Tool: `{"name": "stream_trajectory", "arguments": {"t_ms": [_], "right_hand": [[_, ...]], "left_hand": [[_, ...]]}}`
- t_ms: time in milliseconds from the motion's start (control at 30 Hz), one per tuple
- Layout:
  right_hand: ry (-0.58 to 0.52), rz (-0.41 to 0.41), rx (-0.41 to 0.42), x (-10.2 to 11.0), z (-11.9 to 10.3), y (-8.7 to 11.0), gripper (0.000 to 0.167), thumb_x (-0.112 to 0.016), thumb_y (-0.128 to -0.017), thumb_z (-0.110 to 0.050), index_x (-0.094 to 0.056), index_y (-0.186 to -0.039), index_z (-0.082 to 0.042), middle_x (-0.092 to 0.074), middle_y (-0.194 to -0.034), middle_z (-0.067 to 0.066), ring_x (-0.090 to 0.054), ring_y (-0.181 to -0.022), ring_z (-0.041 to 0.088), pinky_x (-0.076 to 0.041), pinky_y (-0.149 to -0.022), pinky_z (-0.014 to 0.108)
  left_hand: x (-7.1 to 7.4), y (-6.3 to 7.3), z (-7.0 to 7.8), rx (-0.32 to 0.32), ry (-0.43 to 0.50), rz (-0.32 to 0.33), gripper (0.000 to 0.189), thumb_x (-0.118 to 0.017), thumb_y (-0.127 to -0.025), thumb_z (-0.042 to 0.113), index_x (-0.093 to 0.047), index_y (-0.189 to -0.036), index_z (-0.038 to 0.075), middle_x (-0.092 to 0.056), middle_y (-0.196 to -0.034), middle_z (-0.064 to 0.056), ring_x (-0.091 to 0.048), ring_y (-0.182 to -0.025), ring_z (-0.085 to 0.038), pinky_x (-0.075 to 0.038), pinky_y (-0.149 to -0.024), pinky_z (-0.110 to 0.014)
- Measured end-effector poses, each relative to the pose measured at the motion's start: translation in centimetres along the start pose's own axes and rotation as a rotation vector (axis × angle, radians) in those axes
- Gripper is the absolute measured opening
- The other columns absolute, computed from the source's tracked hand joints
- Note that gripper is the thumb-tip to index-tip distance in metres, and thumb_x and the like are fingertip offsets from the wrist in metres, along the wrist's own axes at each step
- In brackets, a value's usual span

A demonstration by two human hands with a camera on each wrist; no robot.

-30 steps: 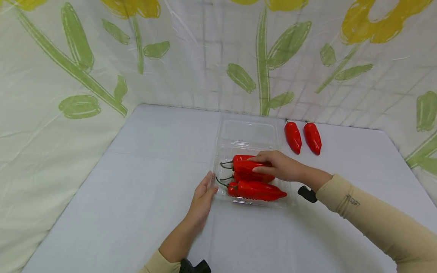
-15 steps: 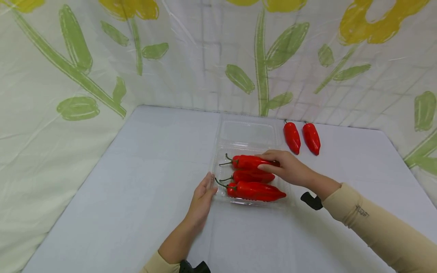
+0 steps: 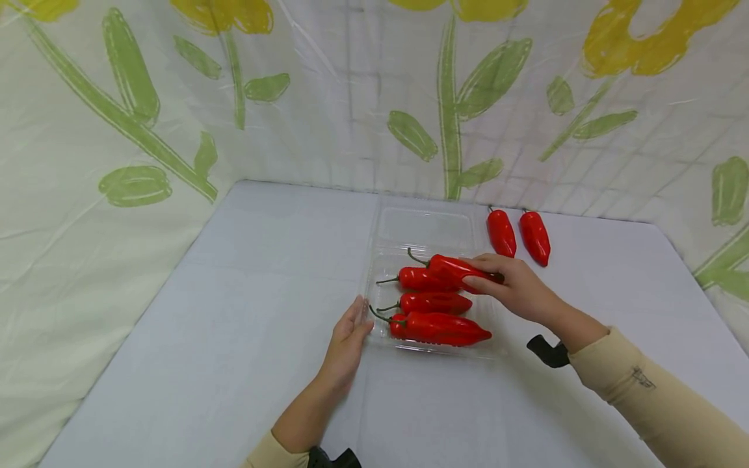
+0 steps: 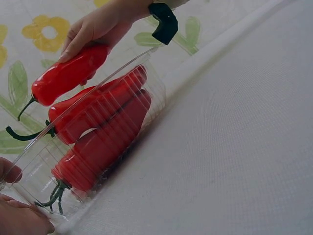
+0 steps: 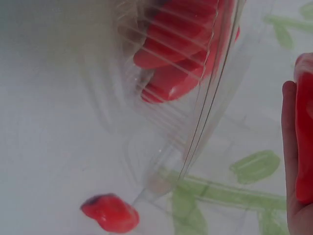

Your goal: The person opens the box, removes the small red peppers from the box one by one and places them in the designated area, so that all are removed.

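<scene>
My right hand (image 3: 509, 283) grips a red pepper (image 3: 447, 268) with a green stem, raised above the clear plastic container (image 3: 409, 348). The same pepper (image 4: 71, 76) shows over the container's rim in the left wrist view, thumb on one side of it. Several more red peppers lie inside, side by side, stems to the left; one front pepper (image 3: 441, 328) rests at the near wall. My left hand (image 3: 346, 344) holds the container's left wall, thumb and fingers on either side of its rim. In the right wrist view part of the held pepper (image 5: 305, 132) is cut off.
The container's clear lid (image 3: 427, 226) lies folded back behind it. Two red peppers lie at the table's back edge, one pepper (image 3: 535, 238) to the right of the other pepper (image 3: 500, 232). A flower-printed curtain (image 3: 322, 117) hangs behind the white table (image 3: 251, 312).
The right hand has lifted the pepper off the others and drawn it up and to the right. The left hand has stayed on the container.
</scene>
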State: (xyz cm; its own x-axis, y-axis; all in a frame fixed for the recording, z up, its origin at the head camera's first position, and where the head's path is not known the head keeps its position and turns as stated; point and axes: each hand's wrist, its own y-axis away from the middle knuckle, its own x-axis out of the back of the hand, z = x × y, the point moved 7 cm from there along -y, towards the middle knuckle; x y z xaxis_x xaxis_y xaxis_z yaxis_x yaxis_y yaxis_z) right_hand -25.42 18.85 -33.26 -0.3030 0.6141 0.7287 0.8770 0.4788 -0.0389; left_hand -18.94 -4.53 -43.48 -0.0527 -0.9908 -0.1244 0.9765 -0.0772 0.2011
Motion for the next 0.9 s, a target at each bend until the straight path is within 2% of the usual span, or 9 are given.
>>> {"name": "stream_trajectory", "arguments": {"t_ms": [200, 567, 900], "right_hand": [[0.009, 0.071, -0.072, 1.3, 1.0, 0.9, 0.039, -0.061, -0.089, -0.023, -0.059, -0.126, -0.009, -0.063, -0.112, 0.011, -0.059, -0.095, 0.023, -0.053, -0.071, 0.017], [0.049, 0.239, -0.142, 3.7, 2.9, 2.2, 0.045, -0.055, -0.093, -0.030, -0.054, -0.131, -0.007, -0.063, -0.112, 0.018, -0.054, -0.096, 0.028, -0.051, -0.065, 0.014], [0.043, 0.330, -0.238, 5.3, 5.2, 2.9, 0.052, -0.051, -0.094, -0.035, -0.050, -0.131, 0.001, -0.055, -0.118, 0.027, -0.046, -0.104, 0.038, -0.044, -0.060, 0.007]], "left_hand": [[0.0, -0.1, -0.1, 0.010, -0.007, 0.005, 0.057, -0.039, -0.096, 0.007, -0.016, -0.148, 0.000, -0.018, -0.155, -0.014, -0.013, -0.144, -0.028, -0.016, -0.116, -0.044], [0.1, -0.1, -0.1, 0.012, -0.016, 0.013, 0.057, -0.039, -0.096, 0.007, -0.017, -0.148, 0.000, -0.019, -0.155, -0.014, -0.014, -0.144, -0.028, -0.017, -0.116, -0.045], [0.1, -0.1, -0.3, 0.025, -0.022, 0.011, 0.057, -0.039, -0.096, 0.008, -0.017, -0.148, 0.001, -0.018, -0.155, -0.013, -0.014, -0.144, -0.027, -0.017, -0.116, -0.044]]}}
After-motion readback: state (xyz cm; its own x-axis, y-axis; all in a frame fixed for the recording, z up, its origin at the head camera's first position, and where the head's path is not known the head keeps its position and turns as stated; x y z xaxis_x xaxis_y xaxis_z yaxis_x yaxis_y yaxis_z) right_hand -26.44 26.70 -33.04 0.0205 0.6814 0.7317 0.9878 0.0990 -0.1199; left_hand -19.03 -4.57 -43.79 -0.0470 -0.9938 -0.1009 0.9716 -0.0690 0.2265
